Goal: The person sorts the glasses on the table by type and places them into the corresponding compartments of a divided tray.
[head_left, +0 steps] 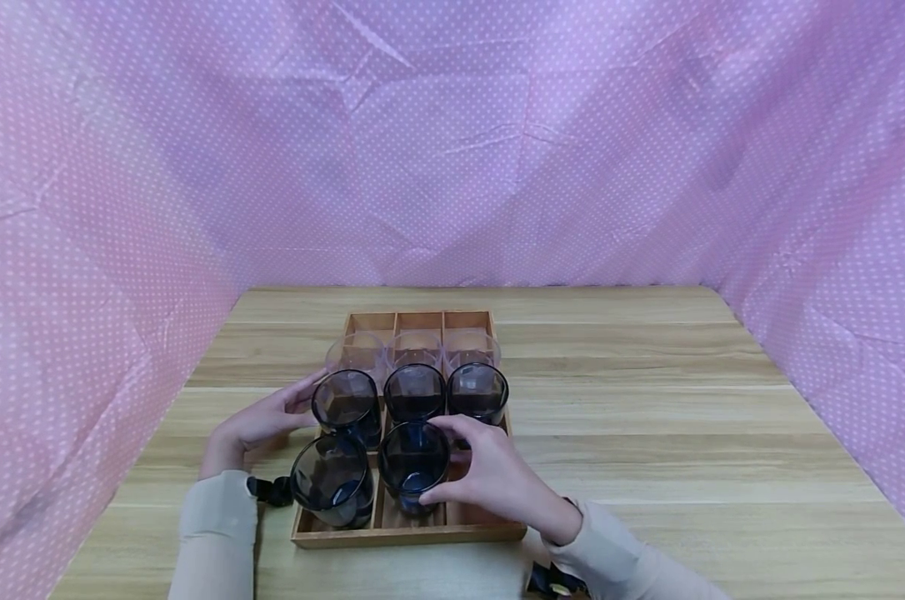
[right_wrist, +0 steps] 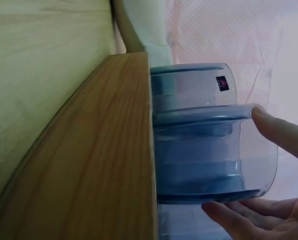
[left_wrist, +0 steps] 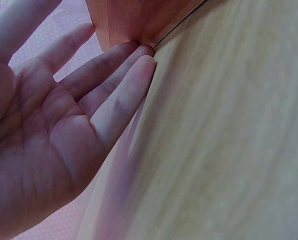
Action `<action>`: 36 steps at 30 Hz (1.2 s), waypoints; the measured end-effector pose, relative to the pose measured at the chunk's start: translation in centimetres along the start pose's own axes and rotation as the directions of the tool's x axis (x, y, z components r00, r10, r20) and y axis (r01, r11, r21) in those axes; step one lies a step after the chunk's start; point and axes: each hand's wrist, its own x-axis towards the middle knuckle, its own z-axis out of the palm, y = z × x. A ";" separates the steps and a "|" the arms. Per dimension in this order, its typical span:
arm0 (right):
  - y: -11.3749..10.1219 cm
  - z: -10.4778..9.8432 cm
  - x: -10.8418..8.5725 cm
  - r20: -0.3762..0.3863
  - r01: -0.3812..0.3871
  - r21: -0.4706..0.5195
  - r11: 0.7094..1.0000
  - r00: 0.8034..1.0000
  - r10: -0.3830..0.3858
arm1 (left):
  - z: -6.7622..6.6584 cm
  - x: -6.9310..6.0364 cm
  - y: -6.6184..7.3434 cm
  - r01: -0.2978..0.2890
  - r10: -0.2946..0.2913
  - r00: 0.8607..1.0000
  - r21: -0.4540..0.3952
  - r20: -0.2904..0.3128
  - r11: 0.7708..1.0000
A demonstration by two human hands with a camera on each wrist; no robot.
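Observation:
In the head view, my right hand (head_left: 490,475) grips a dark tinted glass (head_left: 413,471) by its sides, thumb and fingers opposed. This glass stands in the middle front compartment of a divided wooden tray (head_left: 411,540). The right wrist view shows the same glass (right_wrist: 201,160) above the tray's wooden wall (right_wrist: 104,150), with a fingertip at its rim. My left hand (head_left: 268,423) lies along the tray's left side. Its extended fingers (left_wrist: 121,102) touch the outer wooden wall (left_wrist: 134,22) at table level in the left wrist view.
Another dark glass (head_left: 334,483) stands front left. Behind are a row of dark glasses (head_left: 415,393) and a row of clear glasses (head_left: 471,346). Bare wood shows in the front right compartment (head_left: 473,512). The wooden table (head_left: 647,433) is bordered by pink dotted cloth (head_left: 452,167).

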 end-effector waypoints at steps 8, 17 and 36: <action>0.0 0.2 -0.1 0.021 0.005 -0.072 0.997 1.000 -0.004 | 0.0 0.1 -0.1 -0.015 0.015 1.000 0.001 -0.002 1.000; -0.4 -0.1 -0.9 -0.023 0.025 -0.066 0.998 0.999 -0.027 | -0.1 0.1 0.1 -0.004 0.004 1.000 0.012 0.005 1.000; 1.0 -5.0 -3.0 -0.110 0.040 0.040 0.998 0.993 -0.036 | 0.0 0.0 0.1 0.005 -0.005 1.000 0.007 -0.002 1.000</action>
